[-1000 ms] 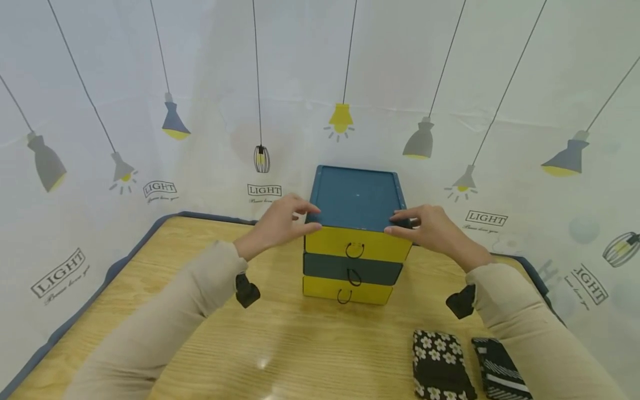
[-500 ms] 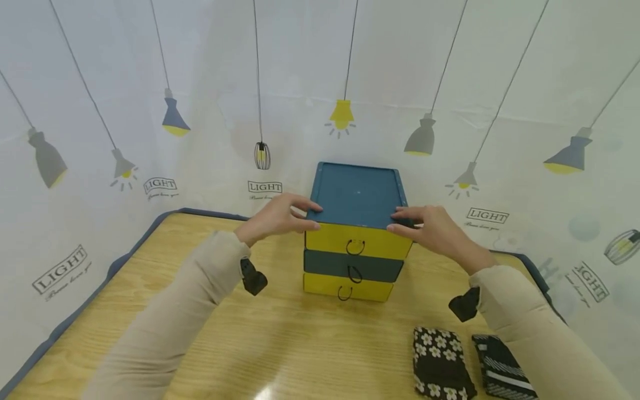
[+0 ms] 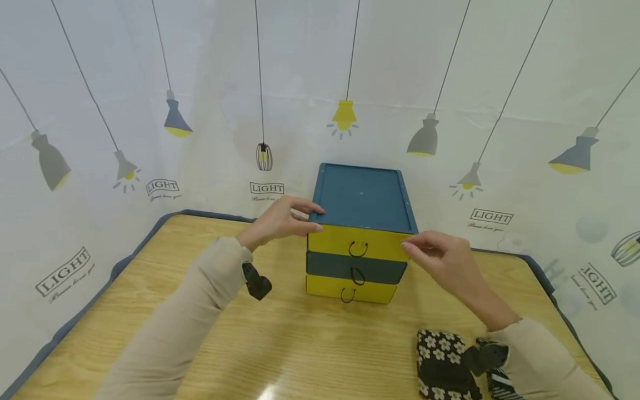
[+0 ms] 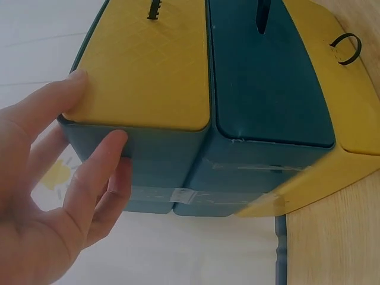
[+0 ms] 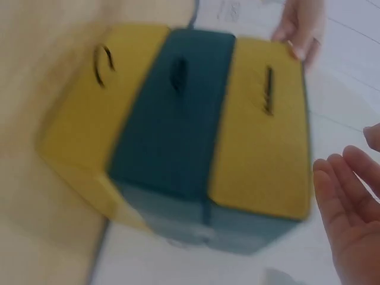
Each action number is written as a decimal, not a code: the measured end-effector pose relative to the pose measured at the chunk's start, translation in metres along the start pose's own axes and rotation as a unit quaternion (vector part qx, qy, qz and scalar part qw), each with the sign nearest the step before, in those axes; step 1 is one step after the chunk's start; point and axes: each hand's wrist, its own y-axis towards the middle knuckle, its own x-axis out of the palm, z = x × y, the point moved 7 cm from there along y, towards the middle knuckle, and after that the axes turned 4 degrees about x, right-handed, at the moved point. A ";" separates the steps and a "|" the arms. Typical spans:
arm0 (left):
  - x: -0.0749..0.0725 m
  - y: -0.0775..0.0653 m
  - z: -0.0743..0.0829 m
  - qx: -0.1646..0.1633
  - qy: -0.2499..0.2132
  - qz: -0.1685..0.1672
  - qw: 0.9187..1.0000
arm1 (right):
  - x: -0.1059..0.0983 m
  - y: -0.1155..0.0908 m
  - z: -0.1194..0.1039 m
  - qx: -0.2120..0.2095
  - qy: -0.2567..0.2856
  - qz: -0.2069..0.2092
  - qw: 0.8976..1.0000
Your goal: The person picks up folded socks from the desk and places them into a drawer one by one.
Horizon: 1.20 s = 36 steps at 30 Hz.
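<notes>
A stack of three drawers point(image 3: 327, 240) stands on the table, yellow at top and bottom and dark teal in the middle, under a blue top panel point(image 3: 360, 194). Each front carries a black loop pull point(image 3: 358, 249). My left hand point(image 3: 280, 219) holds the upper left front corner, its thumb and fingers about the edge; in the left wrist view the hand point(image 4: 50, 196) touches the yellow front and the side. Beside the upper right corner is my right hand point(image 3: 445, 261), fingers loosely bent. The right wrist view shows that hand point(image 5: 350, 208) apart from the box, holding nothing.
A folded black cloth with white flowers point(image 3: 442, 369) lies at the front right of the wooden table point(image 3: 280, 339). Next to it, a black-and-white striped one point(image 3: 500, 384) is partly hidden by the right wrist camera point(image 3: 485, 358). A lamp-printed sheet point(image 3: 210, 139) hangs behind.
My right hand has let go of the box's upper right corner and moved right and down, toward me. The left hand stays on its corner; the drawers have not moved.
</notes>
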 end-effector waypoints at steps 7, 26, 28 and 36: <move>0.002 0.002 -0.003 -0.003 -0.012 -0.001 1.000 | 0.077 -0.037 0.038 0.127 0.113 -0.099 0.980; 0.001 0.000 0.001 -0.010 -0.012 0.002 1.000 | 0.140 -0.049 0.080 0.401 0.397 -0.031 0.825; 0.000 0.000 0.001 -0.010 -0.014 0.004 1.000 | 0.140 -0.049 0.080 0.403 0.399 -0.030 0.823; 0.001 -0.001 -0.001 -0.014 -0.028 0.006 0.999 | 0.138 -0.060 0.071 0.407 0.404 -0.033 0.819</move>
